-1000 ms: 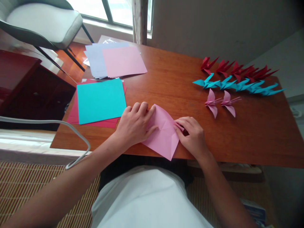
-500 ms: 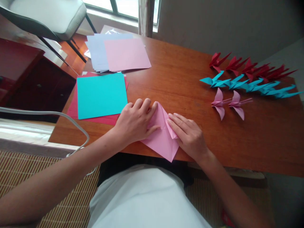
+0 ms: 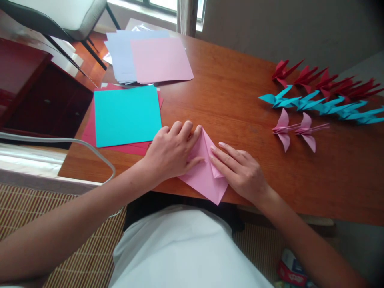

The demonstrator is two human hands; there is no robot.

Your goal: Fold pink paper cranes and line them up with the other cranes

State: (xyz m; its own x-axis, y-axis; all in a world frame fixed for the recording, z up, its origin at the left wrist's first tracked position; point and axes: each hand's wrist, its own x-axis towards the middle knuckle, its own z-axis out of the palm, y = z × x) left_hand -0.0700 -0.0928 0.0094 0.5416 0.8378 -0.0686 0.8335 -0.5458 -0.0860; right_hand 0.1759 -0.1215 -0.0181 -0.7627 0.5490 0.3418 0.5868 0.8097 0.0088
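Note:
A partly folded pink sheet of origami paper (image 3: 207,182) lies at the table's front edge, one corner pointing at my body. My left hand (image 3: 174,150) rests on its left side, fingers and thumb spread, pressing it against the table. On the right flap lies my right hand (image 3: 240,168), its fingers stretched out and flat along the fold. Part of the sheet is hidden beneath both hands. To the right stand two pink paper cranes (image 3: 283,130), with a row of turquoise cranes (image 3: 309,104) and a row of red cranes (image 3: 309,76) behind them.
Left of my hands a turquoise sheet (image 3: 127,116) covers red sheets (image 3: 88,134). Farther back lie pink sheets (image 3: 162,60) and pale blue sheets (image 3: 120,56). A white cable (image 3: 90,147) curves past the left corner of the wooden table (image 3: 228,92). A chair (image 3: 78,20) stands beyond.
My right hand's fingers have shifted slightly on the flap, which now lies flatter, and the index finger is lifted apart from the others. The view has tilted a little.

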